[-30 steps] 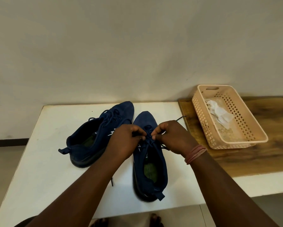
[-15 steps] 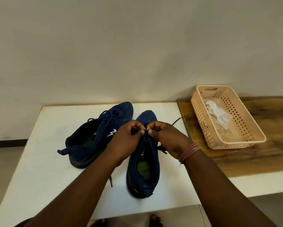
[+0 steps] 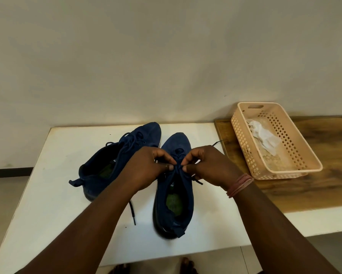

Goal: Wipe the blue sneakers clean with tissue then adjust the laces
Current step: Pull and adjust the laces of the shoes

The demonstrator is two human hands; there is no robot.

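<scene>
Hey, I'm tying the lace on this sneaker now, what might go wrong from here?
1. Both hands, left hand and right hand, pinch the laces close together; a slipped grip could undo the knot.
2. A loose lace end trails on the white table under your left forearm and may snag.
3. Pulling hard might drag the right sneaker toward the table edge.

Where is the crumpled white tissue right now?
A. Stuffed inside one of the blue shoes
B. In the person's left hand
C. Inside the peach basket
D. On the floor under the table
C: the tissue lies inside the peach basket on the wooden board, while the left hand and right hand both pinch the laces of the nearer shoe.
</scene>
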